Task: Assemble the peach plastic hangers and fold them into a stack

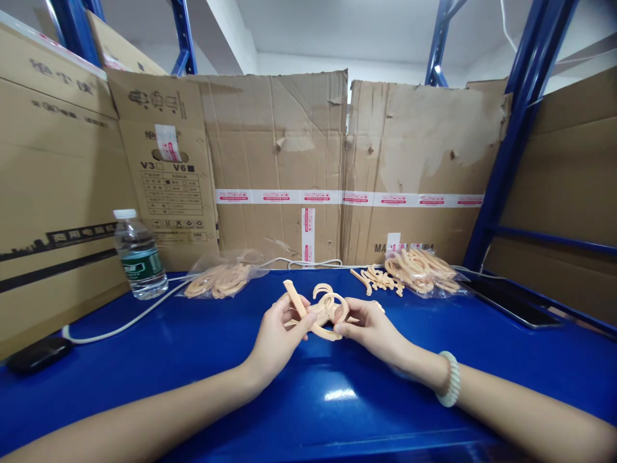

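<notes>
Near the middle of the blue table, my left hand (284,331) pinches a pale wooden-looking curved piece (295,299), whose straight end sticks up past the fingers. My right hand (369,325), with a pale coil bracelet on the wrist, has its fingers closed on a ring-shaped piece (343,302) of the same colour. Between the hands the pieces overlap, and I cannot tell whether they are joined. Just behind them a small arched piece (322,288) lies on the table. More pale pieces are partly hidden behind my right hand.
Loose small curved pieces (378,280) lie at the back, beside a clear bag of pale pieces (424,270). Another such bag (219,280) and a water bottle (139,257) stand left. A dark tablet (513,302) lies right, a black object (41,355) left. Cardboard (279,141) walls the back.
</notes>
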Demonstrator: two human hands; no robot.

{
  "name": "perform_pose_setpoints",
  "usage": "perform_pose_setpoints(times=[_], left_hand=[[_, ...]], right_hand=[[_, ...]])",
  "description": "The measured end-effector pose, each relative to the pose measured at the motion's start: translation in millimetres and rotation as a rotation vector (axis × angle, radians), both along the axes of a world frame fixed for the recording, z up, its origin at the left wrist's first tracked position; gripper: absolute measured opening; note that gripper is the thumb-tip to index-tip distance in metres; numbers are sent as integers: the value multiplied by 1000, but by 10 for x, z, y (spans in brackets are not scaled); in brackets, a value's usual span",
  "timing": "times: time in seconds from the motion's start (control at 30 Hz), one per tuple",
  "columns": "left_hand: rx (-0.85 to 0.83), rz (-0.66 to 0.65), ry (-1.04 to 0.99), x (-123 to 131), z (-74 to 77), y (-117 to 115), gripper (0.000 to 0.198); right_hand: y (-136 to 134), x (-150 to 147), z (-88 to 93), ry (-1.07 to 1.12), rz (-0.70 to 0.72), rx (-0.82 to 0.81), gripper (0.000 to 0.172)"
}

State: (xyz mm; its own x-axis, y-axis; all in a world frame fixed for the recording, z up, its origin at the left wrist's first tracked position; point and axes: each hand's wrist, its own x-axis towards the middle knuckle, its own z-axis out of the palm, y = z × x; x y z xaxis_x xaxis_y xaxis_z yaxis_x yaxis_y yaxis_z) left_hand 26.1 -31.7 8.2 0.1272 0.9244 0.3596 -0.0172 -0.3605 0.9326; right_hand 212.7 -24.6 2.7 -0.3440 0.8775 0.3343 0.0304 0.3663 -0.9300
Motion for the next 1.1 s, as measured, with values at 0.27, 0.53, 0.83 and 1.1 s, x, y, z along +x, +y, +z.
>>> perform_pose_setpoints(times=[0.27,0.53,0.83,1.1], left_hand=[[-155,-224,1,66,-127,17,52],[-271,-237,-28,24,-49,5,33],[-366,-240,-132,5,-46,17,31],[-382,-250,-179,-3,-55,17,32]], right_hand=[[-63,-68,8,44,113,-105,36],[380,426,215,-284,-159,327,19],[829,949,144,-968,-309,661,21],[793,856,156,-1215,-322,841,19]])
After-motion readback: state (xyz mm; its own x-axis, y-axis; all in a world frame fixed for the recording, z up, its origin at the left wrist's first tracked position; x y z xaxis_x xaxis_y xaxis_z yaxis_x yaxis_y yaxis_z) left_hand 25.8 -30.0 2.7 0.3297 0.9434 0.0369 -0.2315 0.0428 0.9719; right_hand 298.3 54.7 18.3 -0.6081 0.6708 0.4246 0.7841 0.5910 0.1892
